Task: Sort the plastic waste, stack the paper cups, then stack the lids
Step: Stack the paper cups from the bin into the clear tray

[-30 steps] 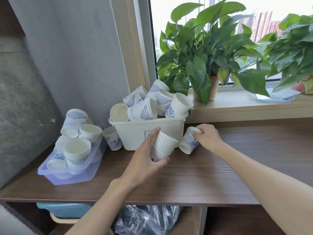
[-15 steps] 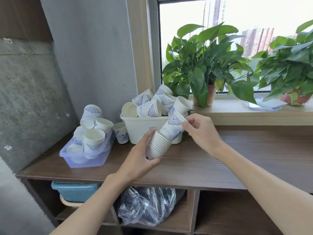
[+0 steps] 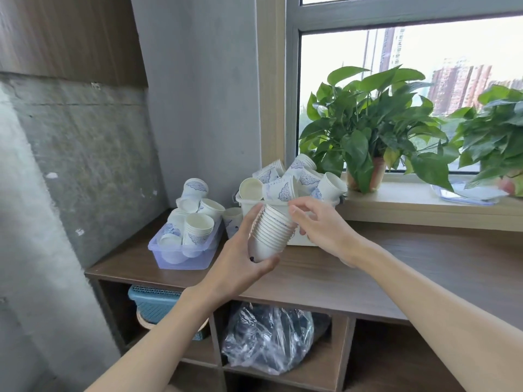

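Note:
My left hand (image 3: 240, 258) grips a tilted stack of white paper cups (image 3: 270, 236) above the wooden counter (image 3: 396, 267). My right hand (image 3: 319, 224) has its fingers curled at the top rim of that stack, where a blue-patterned cup sits nested in it. Behind the stack stands a white tub (image 3: 300, 239) heaped with loose blue-patterned cups (image 3: 294, 179). To the left, a clear plastic tray (image 3: 186, 257) holds more cups, some stacked.
One cup (image 3: 232, 222) stands between tray and tub. Two potted plants (image 3: 368, 142) sit on the window sill at the right. Under the counter are open shelves with a blue basket (image 3: 154, 302) and a crumpled clear plastic bag (image 3: 268, 338). A concrete wall closes the left side.
My right hand lifted a single cup off the counter and slid it into the stack in my left hand. The stack rose, and the camera tilted up.

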A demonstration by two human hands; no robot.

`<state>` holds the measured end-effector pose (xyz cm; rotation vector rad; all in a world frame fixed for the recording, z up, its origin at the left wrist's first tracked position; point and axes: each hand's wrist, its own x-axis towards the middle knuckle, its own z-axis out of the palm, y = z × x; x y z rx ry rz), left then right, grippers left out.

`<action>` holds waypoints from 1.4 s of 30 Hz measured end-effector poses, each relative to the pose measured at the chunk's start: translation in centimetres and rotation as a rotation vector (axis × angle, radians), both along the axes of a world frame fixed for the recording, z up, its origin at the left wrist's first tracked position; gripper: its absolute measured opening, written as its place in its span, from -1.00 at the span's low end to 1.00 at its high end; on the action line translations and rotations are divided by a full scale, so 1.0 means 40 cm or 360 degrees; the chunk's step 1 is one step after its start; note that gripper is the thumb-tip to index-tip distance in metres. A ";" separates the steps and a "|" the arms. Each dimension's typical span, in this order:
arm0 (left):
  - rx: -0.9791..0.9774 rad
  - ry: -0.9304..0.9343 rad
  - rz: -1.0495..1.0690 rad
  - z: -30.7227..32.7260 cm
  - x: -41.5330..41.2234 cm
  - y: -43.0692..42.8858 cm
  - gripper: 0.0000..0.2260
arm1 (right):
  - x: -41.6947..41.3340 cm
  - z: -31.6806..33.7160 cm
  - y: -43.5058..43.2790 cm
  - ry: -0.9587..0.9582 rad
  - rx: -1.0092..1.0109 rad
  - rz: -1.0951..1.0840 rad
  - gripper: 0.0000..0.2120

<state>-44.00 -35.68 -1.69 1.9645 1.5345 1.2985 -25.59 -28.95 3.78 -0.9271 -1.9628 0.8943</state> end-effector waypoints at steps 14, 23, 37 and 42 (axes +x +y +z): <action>-0.0068 -0.0150 0.0161 -0.064 -0.101 -0.034 -0.17 | -0.125 -0.051 0.028 -0.0352 0.0032 0.0206 -0.75; -0.0145 -0.0269 0.0424 -0.138 -0.240 -0.060 -0.15 | -0.320 -0.159 0.170 -0.0570 0.0188 0.0131 -0.67; -0.0143 -0.0352 0.0447 -0.156 -0.319 -0.035 -0.12 | -0.485 -0.218 0.314 -0.0720 0.0302 -0.0042 -0.69; -0.0139 -0.0351 0.0441 -0.157 -0.322 -0.039 -0.12 | -0.486 -0.215 0.300 -0.0615 0.0392 -0.0140 -0.88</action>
